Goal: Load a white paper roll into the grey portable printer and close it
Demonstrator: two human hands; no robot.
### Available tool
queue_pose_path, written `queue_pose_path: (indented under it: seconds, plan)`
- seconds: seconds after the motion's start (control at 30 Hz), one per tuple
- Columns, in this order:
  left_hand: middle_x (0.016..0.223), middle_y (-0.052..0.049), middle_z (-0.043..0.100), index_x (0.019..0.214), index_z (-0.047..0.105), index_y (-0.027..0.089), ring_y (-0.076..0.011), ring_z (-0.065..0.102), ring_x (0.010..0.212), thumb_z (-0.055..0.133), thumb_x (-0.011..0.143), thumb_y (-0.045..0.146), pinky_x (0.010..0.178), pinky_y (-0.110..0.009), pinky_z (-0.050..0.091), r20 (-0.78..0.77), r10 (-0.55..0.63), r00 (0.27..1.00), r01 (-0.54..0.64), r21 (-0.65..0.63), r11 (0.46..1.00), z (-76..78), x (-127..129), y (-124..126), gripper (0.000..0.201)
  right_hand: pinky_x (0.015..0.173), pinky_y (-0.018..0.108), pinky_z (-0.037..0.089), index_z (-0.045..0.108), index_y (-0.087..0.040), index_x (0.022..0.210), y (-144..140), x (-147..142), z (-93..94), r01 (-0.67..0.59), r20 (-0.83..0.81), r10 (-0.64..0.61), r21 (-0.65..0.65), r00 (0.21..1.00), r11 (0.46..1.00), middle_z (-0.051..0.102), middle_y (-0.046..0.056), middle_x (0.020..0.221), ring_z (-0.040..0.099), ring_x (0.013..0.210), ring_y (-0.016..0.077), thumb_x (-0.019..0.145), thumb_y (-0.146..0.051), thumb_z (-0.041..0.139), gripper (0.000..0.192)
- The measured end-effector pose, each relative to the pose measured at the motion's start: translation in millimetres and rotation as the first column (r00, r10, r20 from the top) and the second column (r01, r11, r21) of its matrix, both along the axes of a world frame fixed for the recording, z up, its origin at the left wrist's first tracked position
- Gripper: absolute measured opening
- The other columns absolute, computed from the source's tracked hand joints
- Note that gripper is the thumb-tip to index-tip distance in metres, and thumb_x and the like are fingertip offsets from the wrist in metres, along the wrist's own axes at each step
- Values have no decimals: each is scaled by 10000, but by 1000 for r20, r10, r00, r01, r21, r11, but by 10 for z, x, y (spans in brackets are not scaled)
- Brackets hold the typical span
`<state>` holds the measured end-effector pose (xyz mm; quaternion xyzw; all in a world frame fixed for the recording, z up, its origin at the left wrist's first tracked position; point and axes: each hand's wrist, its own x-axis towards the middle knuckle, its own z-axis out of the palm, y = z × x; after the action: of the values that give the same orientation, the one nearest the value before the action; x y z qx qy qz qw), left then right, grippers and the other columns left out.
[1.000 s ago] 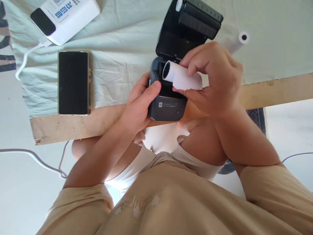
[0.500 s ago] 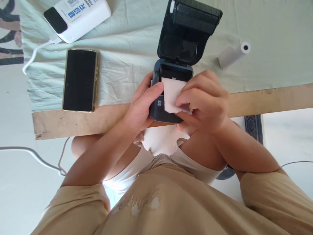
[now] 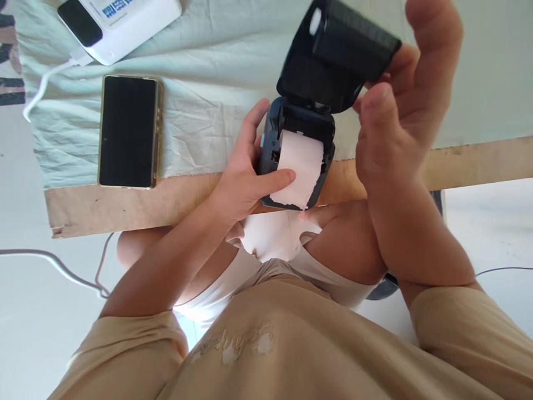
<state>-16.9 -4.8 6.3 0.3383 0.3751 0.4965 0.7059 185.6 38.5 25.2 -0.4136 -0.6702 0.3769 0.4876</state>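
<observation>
My left hand (image 3: 245, 172) grips a small dark portable receipt printer (image 3: 328, 161) from its left side, near the table's front edge. Its thumb presses on a white strip of paper (image 3: 302, 161) that lies over the printer's front, with a ragged torn end. The printer's black lid (image 3: 325, 61) stands raised. My right hand (image 3: 403, 105) is at the lid's right edge, some fingertips behind it and partly hidden. Its thumb and forefinger are spread apart, with the thumb off the lid.
To the left lies a dark-screened phone (image 3: 128, 130) in a clear case. Behind it sits a white device (image 3: 137, 28) with a black panel, a label and a white cable (image 3: 45, 83). Green cloth (image 3: 216, 72) covers the table, leaving a bare wooden front edge (image 3: 104, 208).
My right hand has let go of the paper and moved up to the lid. My left thumb has slid onto the paper. The lid has tilted rightward; the spare paper roll is out of sight.
</observation>
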Motion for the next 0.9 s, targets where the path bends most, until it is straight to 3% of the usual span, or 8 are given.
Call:
queue_pose_path:
  seconds: [0.07,0.13,0.3,0.53,0.63,0.73,0.83,0.9]
  plan:
    - [1052,10,733,1501,407,312,-204,740,986,888,642,157,769,-291,584,12,10,1000,-9,-33,999,67,26,-22,997,953,371,611,681,-435,1216,-14,-57,-40,76,-83,-64,161,995,984,619,-7,1214,644,1129,212,919,-586,715,335]
    - [1107,0,738,1454,452,292,-188,728,960,850,642,127,769,-289,571,43,45,998,-42,-70,997,133,54,-43,919,897,357,623,734,-372,1059,-29,-105,-73,53,-62,-39,236,997,970,618,21,1110,635,1113,210,911,-486,754,188]
    - [1170,4,740,1409,511,297,-157,700,868,816,618,95,738,-285,552,60,72,996,-65,-111,992,185,69,-55,872,1159,505,523,667,-293,984,-30,-123,-106,-79,80,55,336,995,939,622,67,1075,611,1171,246,891,-444,730,188]
    - [1305,-13,721,1433,404,302,-207,717,1082,842,611,95,776,-273,575,123,56,991,-46,-79,996,166,92,-60,955,1167,564,502,631,-297,947,-75,-55,-95,-184,278,124,202,953,962,584,70,1356,559,1342,296,904,-398,620,110]
    - [1323,-25,713,1375,428,299,-235,712,1127,882,604,149,744,-279,556,147,58,987,-49,-63,997,184,117,-71,908,1197,579,468,627,-290,961,-90,-71,-105,-216,259,163,191,952,958,589,60,1363,558,1349,296,938,-458,597,172]
    - [1205,-26,709,1246,507,267,-250,724,1100,835,719,259,710,-283,529,90,110,990,-105,-60,993,216,90,-67,621,1102,522,544,570,-332,1175,-89,-120,-153,-225,105,214,102,971,969,593,46,1338,600,1279,277,884,-588,693,407]
    - [999,-40,685,1150,556,224,-278,755,981,719,862,407,670,-301,509,-88,-37,995,29,-90,996,237,11,-40,378,941,437,607,389,-380,1389,-78,-158,-217,-310,-51,306,-137,951,941,601,52,1349,651,1175,257,774,-713,774,799]
    - [912,-35,658,1112,570,208,-270,764,907,672,899,463,644,-294,502,-138,-116,984,102,-99,990,235,-23,-27,348,910,411,605,352,-366,1402,-65,-162,-248,-351,-101,336,-238,936,906,616,65,1344,657,1172,257,735,-756,787,887]
